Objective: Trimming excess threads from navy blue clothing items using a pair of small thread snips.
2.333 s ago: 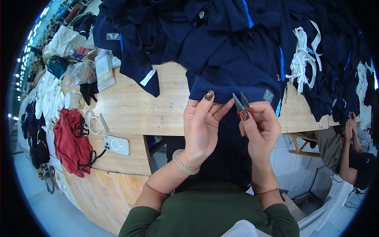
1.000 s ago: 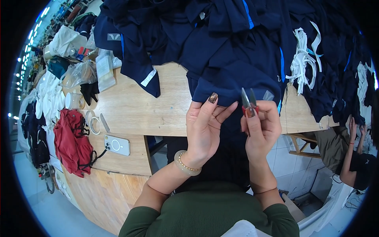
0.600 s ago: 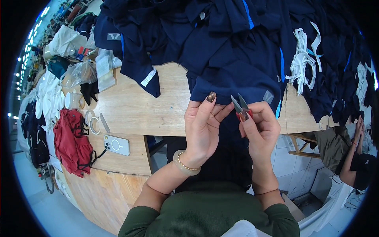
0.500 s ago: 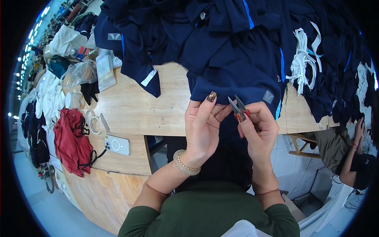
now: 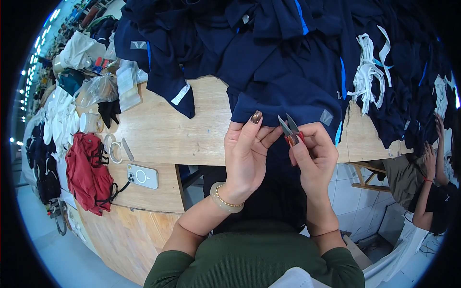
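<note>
The navy garment [image 5: 288, 103] lay across the far part of the bench [image 5: 187, 134], its near edge just in front of both hands. At the left part of that edge, the left hand [image 5: 246, 156], palm up, was clamped on the cloth, its thumb on top. Just below the garment's edge and further right, the right hand [image 5: 314, 151] was closed around red-handled snips [image 5: 285, 128], whose two blades stood spread, tips pointing toward the garment's edge; whether they touched the cloth could not be told. The hands were apart from each other, each near the garment's edge. On the garment's right part, near that same edge, sat a grey patch [image 5: 326, 117]. Left of the garment and nearer the person lay a pale phone [image 5: 142, 176], and farther left of the garment a crumpled red cloth [image 5: 88, 175]. White strips [image 5: 367, 79] lay to the garment's right, and a clear plastic bag [image 5: 97, 90] to its left
</note>
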The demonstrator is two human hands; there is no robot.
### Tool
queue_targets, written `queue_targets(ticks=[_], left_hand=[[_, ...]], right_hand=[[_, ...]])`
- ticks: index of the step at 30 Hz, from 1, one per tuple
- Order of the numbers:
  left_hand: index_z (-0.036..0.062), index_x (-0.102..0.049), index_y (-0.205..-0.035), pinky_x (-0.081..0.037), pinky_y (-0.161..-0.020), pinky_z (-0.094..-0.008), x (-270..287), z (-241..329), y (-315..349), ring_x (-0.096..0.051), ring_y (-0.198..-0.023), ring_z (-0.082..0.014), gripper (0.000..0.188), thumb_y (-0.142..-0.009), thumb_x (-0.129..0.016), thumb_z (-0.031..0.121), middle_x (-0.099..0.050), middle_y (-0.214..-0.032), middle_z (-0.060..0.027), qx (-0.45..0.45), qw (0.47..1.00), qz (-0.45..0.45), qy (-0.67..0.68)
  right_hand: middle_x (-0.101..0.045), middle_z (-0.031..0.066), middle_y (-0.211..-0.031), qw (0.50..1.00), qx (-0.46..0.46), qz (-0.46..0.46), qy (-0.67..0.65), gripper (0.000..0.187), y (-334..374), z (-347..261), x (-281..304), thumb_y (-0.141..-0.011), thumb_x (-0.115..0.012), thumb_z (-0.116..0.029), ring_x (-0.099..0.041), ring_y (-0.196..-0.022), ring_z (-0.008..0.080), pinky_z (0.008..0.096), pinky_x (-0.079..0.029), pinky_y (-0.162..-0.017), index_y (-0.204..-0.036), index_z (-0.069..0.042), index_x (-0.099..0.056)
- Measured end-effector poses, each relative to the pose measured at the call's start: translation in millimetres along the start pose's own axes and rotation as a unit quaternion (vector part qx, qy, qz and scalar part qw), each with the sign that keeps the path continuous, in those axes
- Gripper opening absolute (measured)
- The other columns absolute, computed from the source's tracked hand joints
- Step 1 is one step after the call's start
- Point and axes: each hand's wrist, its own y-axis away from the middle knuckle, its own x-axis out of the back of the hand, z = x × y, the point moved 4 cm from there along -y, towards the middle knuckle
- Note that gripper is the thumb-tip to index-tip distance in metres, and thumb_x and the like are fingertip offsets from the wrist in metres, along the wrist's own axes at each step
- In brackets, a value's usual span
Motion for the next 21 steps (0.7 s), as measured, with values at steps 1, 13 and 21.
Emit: queue_targets(ticks=[1, 13, 21], left_hand=[[0.0053, -0.056, -0.105, -0.054, -0.084, -0.0337, 0.8, -0.1, -0.3, -0.065, -0.091, -0.0175, 0.014, -0.093, -0.052, 0.012, -0.065, -0.1, -0.0087, 0.0, 1.0, 0.0, 0.0], [0.0057, -0.057, -0.103, -0.054, -0.085, -0.0342, 1.2, -0.6, -1.1, -0.065, -0.091, -0.0173, 0.012, -0.093, -0.053, 0.012, -0.065, -0.099, -0.0081, 0.006, 1.0, 0.002, 0.006], [0.006, -0.057, -0.101, -0.054, -0.084, -0.0339, -0.4, 0.3, 0.3, -0.065, -0.09, -0.0169, 0.011, -0.093, -0.054, 0.012, -0.065, -0.098, -0.0076, -0.001, 1.0, 0.004, 0.006]], right_hand=[[-0.056, 0.0018, -0.07, 1.0, 0.0, 0.0, 0.0, 0.006, 0.0, 0.2, -0.3, -0.089, -0.055, -0.004, -0.045, -0.052, 0.0028, 0.0159, -0.031, -0.047, -0.091, 0.001, -0.053], [-0.056, 0.002, -0.07, 1.0, 0.005, 0.003, 0.0, 0.005, -0.8, 1.1, -1.3, -0.089, -0.055, -0.003, -0.044, -0.051, 0.0028, 0.016, -0.03, -0.046, -0.091, 0.001, -0.053], [-0.058, -0.0037, -0.064, 0.999, 0.007, 0.029, -0.031, 0.004, -0.7, 1.8, -2.2, -0.086, -0.059, -0.001, -0.04, -0.053, -0.0029, 0.0153, -0.024, -0.046, -0.089, -0.001, -0.057]])
